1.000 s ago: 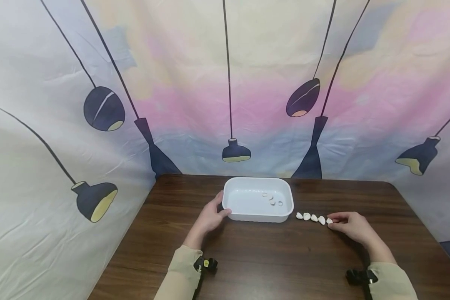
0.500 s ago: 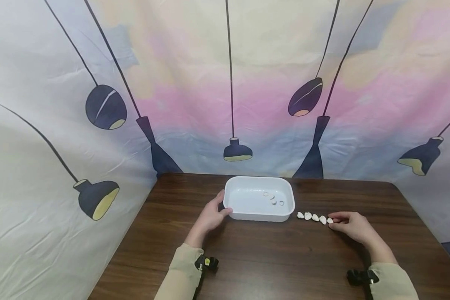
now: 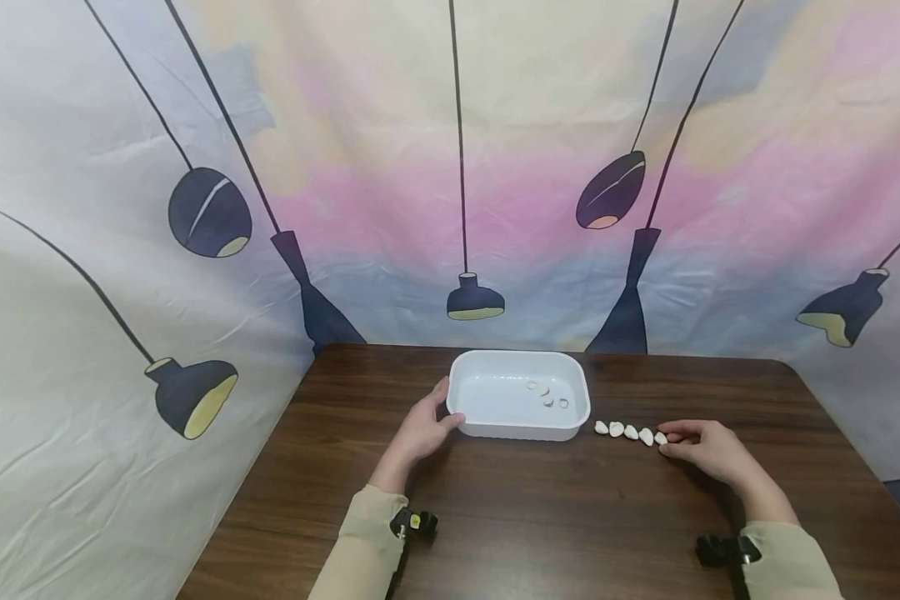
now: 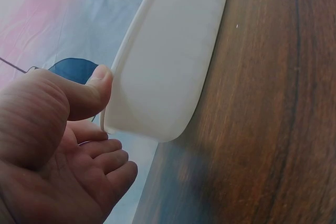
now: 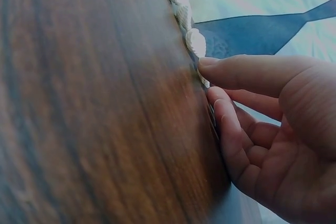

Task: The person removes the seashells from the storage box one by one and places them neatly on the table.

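Note:
A white rectangular dish (image 3: pixel 521 431) stands on the brown wooden table (image 3: pixel 532 517). My left hand (image 3: pixel 422 429) holds its left end, thumb at the rim; the left wrist view shows the thumb (image 4: pixel 100 85) against the dish wall (image 4: pixel 163 51). Right of the dish, several small white seashells (image 3: pixel 631 432) lie in a slanting row. With thumb and fingertips, my right hand (image 3: pixel 708 450) pinches the rightmost seashell (image 3: pixel 661 438). In the right wrist view that shell is mostly hidden by the fingers, and a ribbed shell (image 5: pixel 195 43) sits just beyond.
Several small pale ring-like pieces (image 3: pixel 548 402) lie in the right part of the dish. A cloth backdrop (image 3: pixel 390 167) printed with hanging lamps rises behind the table's far edge. Each wrist carries a black camera mount (image 3: pixel 414 523).
The hands, dish and shell row keep their places. Only the head view has shifted slightly.

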A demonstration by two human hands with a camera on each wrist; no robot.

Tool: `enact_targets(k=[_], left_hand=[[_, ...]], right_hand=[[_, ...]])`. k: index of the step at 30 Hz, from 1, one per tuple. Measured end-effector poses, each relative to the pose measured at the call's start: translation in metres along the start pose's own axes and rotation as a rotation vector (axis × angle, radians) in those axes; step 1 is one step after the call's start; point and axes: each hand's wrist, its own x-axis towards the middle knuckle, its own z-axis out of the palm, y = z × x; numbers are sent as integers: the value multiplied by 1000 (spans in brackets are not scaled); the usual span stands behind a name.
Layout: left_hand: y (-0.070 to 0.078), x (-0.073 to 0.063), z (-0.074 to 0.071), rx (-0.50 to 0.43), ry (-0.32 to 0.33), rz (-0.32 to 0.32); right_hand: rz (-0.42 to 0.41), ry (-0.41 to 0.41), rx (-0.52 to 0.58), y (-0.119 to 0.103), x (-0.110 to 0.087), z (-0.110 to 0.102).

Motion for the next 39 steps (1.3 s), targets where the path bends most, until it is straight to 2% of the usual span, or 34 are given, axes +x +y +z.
enact_targets(k=[9, 25, 31, 39], left_hand=[[-1, 0, 0, 4, 1, 0], [-1, 1, 0, -10, -1, -7], [-3, 2, -1, 3, -2, -13], [-3, -2, 0, 2, -4, -9]], right_hand=[[1, -40, 27, -3, -2, -7], [-1, -6, 133, -14, -5, -15], [-77, 10, 168, -37, 6, -14], [-203, -44, 262, -88, 31, 4]])
